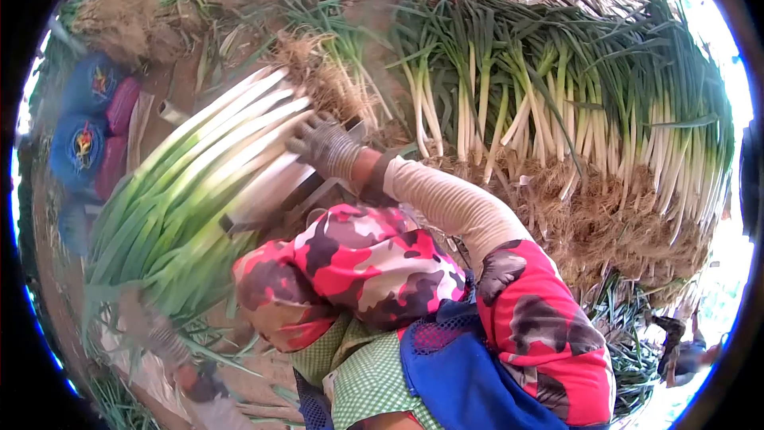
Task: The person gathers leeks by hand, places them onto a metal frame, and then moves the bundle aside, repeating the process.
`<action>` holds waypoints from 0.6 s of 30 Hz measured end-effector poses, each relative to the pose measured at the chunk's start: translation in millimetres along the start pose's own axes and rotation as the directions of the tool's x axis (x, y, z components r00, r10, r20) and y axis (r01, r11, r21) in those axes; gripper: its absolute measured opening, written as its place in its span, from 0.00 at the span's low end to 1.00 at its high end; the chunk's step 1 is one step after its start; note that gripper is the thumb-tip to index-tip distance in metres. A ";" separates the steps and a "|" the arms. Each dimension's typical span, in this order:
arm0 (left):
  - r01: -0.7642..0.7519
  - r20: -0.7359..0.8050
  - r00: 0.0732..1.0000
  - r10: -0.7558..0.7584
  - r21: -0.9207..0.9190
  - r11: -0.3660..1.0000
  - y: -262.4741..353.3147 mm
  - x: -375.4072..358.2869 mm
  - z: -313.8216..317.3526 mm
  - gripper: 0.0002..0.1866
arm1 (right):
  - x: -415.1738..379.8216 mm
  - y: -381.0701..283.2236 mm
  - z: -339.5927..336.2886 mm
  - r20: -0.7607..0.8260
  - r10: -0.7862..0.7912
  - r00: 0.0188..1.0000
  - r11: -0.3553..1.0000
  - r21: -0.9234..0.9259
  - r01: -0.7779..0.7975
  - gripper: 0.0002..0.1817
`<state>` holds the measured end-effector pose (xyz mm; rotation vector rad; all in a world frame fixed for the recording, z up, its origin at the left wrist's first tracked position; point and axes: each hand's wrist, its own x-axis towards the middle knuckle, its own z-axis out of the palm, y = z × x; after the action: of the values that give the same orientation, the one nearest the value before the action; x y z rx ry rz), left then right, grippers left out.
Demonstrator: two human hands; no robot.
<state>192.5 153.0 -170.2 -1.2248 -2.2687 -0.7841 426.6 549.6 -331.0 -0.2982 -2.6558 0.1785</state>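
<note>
Lying btwn hands [325,146] [150,333]: leeks [211,151]

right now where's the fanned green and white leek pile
The pile lies left in the head view, between blue rolls and the gloved right hand.

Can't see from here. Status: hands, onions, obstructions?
Right hand at white ends of green onions. Left hand blurred near leaf tips. Grips unclear. Metal frame close by.

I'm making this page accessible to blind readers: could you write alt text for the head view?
A gloved right hand at the white ends of long, leafy green stalks; the blurred left hand is near their leaves. Many more stalks, roots attached, lie at right; blue and pink rolls are at left.
</note>
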 end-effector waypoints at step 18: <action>-0.215 0.202 0.969 0.140 0.421 0.881 6.4 -34.6 139.3 0.27 | -221.4 200.1 125.9 0.077 0.996 0.033 0.049 -0.217 -0.975 0.45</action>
<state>200.0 227.2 -293.0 -1.2844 -2.2484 -0.0845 597.8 680.9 -572.5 -2.3237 -2.0070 0.5147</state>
